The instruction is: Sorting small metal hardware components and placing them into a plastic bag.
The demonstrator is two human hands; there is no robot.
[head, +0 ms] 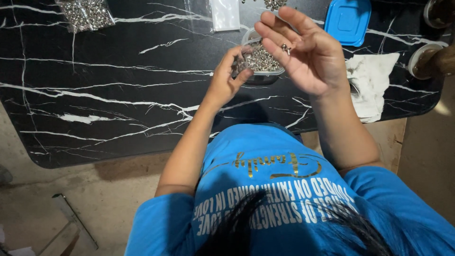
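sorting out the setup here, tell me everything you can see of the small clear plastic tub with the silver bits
The small clear plastic tub is round-cornered, lidless and upright on the black marble-look table. It is filled with tiny shiny silver metal pieces. The left hand touches its near-left side; the right hand is raised over it, covering its right rim.

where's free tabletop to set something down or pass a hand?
Free: the wide stretch of table left of the left hand, below the bag of metal bits; also the near strip in front of the tub. Crowded: top right, with the right hand over the tub, blue lid, white cloth and two cups.
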